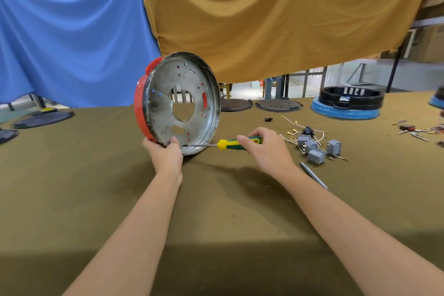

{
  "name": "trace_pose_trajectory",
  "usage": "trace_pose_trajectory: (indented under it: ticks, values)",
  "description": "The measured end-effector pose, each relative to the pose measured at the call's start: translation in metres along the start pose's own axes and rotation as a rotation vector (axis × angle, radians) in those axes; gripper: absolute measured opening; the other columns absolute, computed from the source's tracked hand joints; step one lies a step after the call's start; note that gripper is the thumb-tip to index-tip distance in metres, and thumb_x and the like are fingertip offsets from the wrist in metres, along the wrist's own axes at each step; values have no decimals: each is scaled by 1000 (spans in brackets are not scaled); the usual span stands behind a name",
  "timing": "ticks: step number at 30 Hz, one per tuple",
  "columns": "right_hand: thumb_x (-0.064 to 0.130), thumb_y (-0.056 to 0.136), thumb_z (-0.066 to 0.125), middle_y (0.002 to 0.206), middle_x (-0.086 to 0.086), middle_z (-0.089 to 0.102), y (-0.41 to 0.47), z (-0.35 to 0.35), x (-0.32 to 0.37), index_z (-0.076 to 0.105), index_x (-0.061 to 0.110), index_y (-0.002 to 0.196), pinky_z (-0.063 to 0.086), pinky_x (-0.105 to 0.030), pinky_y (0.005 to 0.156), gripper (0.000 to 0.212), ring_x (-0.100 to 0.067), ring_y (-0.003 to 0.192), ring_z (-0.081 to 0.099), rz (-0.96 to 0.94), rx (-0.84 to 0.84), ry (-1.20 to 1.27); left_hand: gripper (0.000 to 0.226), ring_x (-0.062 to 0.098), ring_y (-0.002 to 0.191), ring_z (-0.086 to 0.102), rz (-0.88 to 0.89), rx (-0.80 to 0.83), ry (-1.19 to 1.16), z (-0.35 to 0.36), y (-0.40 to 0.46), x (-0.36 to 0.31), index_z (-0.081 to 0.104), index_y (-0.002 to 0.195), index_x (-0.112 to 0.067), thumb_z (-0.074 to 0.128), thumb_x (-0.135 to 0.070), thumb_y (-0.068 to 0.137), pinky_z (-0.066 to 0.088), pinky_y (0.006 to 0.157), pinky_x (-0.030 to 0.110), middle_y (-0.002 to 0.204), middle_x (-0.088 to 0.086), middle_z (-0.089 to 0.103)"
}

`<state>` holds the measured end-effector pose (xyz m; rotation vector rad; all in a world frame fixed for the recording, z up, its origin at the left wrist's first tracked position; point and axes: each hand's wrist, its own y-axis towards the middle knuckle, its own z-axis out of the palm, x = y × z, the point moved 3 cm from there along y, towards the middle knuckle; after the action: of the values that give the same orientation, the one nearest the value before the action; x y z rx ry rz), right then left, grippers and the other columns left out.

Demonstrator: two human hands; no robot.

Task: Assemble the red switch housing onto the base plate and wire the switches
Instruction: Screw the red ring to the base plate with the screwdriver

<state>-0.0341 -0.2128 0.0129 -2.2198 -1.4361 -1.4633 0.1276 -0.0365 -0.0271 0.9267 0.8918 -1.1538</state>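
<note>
Two bare forearms, no sleeves, no gloves; left hand (165,155) and right hand (266,149) unadorned, nails short.

The room is bright, and more light comes in from under the hanging cloths (264,19) at the back. Soft dark shadows lie on the table (216,211) near the arms. The shiny metal plate (182,103) gleams. Straight lines bend at the edges. Far things look a bit fuzzy.

**Hidden and cut off around the base plate**

Behind the base plate (182,103), most of the red housing (140,113) is hidden. Below it, the left hand (165,154) covers the screwdriver (230,144) tip. Far right, a blue object (437,100) is cropped.
</note>
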Motion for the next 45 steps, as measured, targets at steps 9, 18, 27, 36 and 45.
trace_pose_trajectory:
  ticks: [9, 18, 27, 36, 45]
  values:
    - [30, 91, 66, 101, -4, 57, -2, 6, 2, 53, 19, 103, 40, -28, 60, 21, -16, 73, 52, -10, 116, 138, 45, 18, 104, 56, -1, -15, 0, 0, -1, 0, 33, 133, -14, 54, -4, 95, 46, 106, 47, 108, -7, 51]
    - [43, 96, 55, 73, -14, 70, 3, 6, -3, 67, 4, 88, 43, -25, 53, 42, -13, 54, 54, 16, 55, 38, 45, 16, 101, 55, 87, 5, 104, 0, -3, -2, 35, 133, -14, 55, -3, 95, 44, 107, 37, 125, 6, 57]
    - [30, 88, 70, 97, -2, 60, 0, 12, -3, 55, 24, 103, 43, -27, 62, 22, -13, 72, 52, -34, 187, 222, 50, 26, 118, 57, -63, -28, -79, -2, 1, 0, 30, 138, -15, 53, -2, 95, 47, 106, 48, 108, -7, 50]
    - [44, 90, 66, 65, -3, 64, 3, 11, -5, 67, 11, 86, 46, -31, 57, 33, -17, 55, 52, 48, 124, 146, 41, 22, 110, 58, -2, 23, -12, 0, 0, 0, 35, 127, -21, 53, -1, 95, 46, 107, 49, 102, -14, 52]
    - [36, 84, 75, 91, 5, 60, -1, 14, -4, 60, 22, 101, 40, -24, 60, 27, -11, 73, 54, 0, 206, 143, 48, 26, 119, 57, -47, -16, -103, -2, 1, -1, 32, 137, -14, 53, 0, 96, 45, 108, 48, 105, -9, 52]
